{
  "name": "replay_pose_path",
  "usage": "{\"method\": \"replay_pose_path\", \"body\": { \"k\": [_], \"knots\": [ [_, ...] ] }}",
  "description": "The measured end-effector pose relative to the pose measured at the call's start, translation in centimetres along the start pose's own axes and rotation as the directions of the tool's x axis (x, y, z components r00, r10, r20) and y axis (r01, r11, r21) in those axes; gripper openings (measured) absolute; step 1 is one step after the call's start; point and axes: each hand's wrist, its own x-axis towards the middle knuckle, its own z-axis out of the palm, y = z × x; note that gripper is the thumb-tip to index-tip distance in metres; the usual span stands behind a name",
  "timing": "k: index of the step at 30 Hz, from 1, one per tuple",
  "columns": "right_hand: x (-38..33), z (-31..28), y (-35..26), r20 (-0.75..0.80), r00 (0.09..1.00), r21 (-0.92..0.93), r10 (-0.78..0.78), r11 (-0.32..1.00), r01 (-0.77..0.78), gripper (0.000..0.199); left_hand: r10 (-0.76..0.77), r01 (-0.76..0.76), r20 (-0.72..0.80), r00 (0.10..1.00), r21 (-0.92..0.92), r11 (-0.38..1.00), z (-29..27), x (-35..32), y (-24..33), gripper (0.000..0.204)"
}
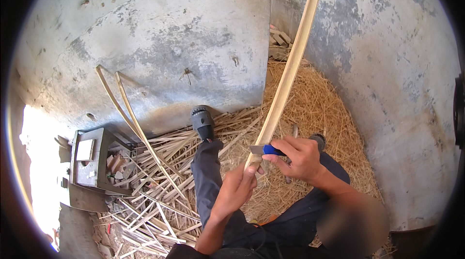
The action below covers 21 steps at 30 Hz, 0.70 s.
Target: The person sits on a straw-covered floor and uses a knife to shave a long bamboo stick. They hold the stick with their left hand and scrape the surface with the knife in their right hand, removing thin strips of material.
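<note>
A long pale strip (290, 67), looking like split bamboo with a hollowed face, slants from my hands up to the far right wall. Its near end is in my left hand (236, 188), fingers closed round it. My right hand (299, 157) grips a knife (271, 150) with a blue handle. The short, wide blade lies across the strip, just beyond my left fingers. Whether the edge is cutting into the strip cannot be made out.
Two long strips (133, 121) lean against the left wall (160, 31). Many cut strips (155, 225) litter the floor at left, beside a dark wooden stool-like stand (99, 181). Straw shavings (329, 109) are heaped by the right wall. My shoe (202, 119) rests near the wall's base.
</note>
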Motion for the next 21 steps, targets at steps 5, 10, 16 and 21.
{"method": "replay_pose_path", "body": {
  "k": [5,10,16,21],
  "knots": [
    [0.2,0.4,-0.1,-0.022,0.998,0.083,0.052,0.995,-0.05,0.028,0.074,-0.059,-0.091,0.993,0.151,0.987,0.4,0.1,-0.2,0.043],
    [0.5,0.6,0.0,-0.05,0.996,0.056,0.069,0.996,-0.066,0.028,0.096,-0.063,-0.15,0.984,0.208,0.976,0.5,0.2,-0.7,0.046],
    [0.7,0.6,0.4,-0.06,0.997,0.01,0.048,0.999,-0.047,0.028,0.121,-0.081,-0.164,0.979,0.227,0.97,0.6,0.3,-1.3,0.046],
    [0.8,0.5,2.5,-0.146,0.985,0.006,0.089,0.996,-0.089,0.029,0.064,-0.017,-0.151,0.986,0.291,0.957,0.5,-0.3,-2.2,0.045]
  ]
}}
